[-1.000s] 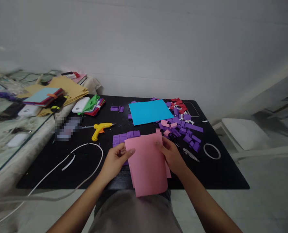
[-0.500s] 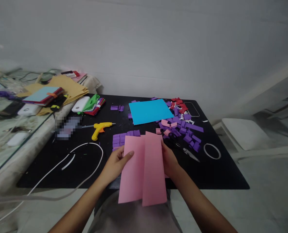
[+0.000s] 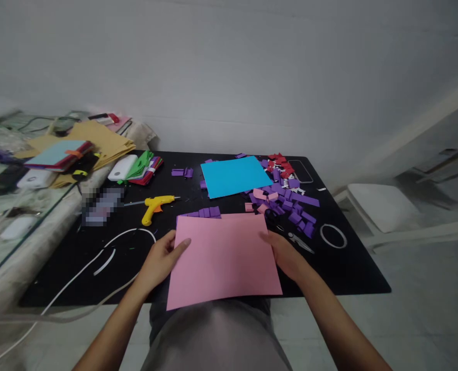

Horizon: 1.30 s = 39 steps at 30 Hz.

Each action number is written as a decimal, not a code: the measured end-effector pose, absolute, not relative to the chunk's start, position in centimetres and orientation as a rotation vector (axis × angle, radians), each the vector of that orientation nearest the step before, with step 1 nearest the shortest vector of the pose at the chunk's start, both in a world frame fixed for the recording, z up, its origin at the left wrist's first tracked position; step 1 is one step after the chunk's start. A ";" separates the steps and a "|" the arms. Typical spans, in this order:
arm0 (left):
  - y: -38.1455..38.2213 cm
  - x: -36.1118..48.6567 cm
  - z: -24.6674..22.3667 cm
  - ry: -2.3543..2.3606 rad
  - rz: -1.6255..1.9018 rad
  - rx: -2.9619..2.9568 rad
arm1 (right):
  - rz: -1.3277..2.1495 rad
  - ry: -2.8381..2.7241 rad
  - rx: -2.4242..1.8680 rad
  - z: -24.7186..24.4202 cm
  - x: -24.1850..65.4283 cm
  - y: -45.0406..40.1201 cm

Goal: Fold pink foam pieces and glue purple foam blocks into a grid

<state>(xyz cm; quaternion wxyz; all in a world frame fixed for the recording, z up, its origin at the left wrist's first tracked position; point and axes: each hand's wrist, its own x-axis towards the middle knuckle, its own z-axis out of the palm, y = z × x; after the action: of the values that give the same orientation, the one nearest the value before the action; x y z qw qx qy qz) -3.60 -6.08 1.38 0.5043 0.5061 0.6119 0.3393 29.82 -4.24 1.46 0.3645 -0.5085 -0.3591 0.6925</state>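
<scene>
A pink sheet of paper (image 3: 223, 260) spreads nearly flat between my hands, over the table's front edge. My left hand (image 3: 163, 260) grips its left side, thumb on top and fingers underneath. At the right side my right hand (image 3: 285, 252) pinches the sheet, its fingers partly hidden. Another pink layer shows along the sheet's far edge. Just beyond lie purple paper strips (image 3: 209, 212), partly covered by the sheet. A blue sheet (image 3: 236, 176) lies farther back. Scissors (image 3: 300, 241) rest beside my right hand.
The black table (image 3: 97, 273) carries a yellow glue gun (image 3: 155, 207), a white cable (image 3: 85, 268) and a roll of tape (image 3: 333, 236). Purple and red paper pieces (image 3: 286, 167) are heaped back right. Envelopes (image 3: 101, 139) pile up on the left. A white stool (image 3: 379, 206) stands right.
The pink paper has gone from folded over, with its right part turned inward, to opened out wide. My hands have moved apart, each still holding a side.
</scene>
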 end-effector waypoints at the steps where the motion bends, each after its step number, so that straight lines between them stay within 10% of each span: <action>1: -6.1 -3.7 1.2 1.484 0.806 1.234 | 1.754 -0.951 -1.354 1.4 30.1 -4.3; 39: -5.4 -6.7 3.6 1.212 0.976 1.494 | 1.678 -1.437 -1.364 2.9 35.1 -3.6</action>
<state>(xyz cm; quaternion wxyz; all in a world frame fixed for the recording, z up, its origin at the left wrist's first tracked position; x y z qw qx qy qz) -6.71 -5.40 3.57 0.4727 0.6103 0.4950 0.3988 35.06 -3.57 2.90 0.2693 -0.5059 -0.5330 0.6225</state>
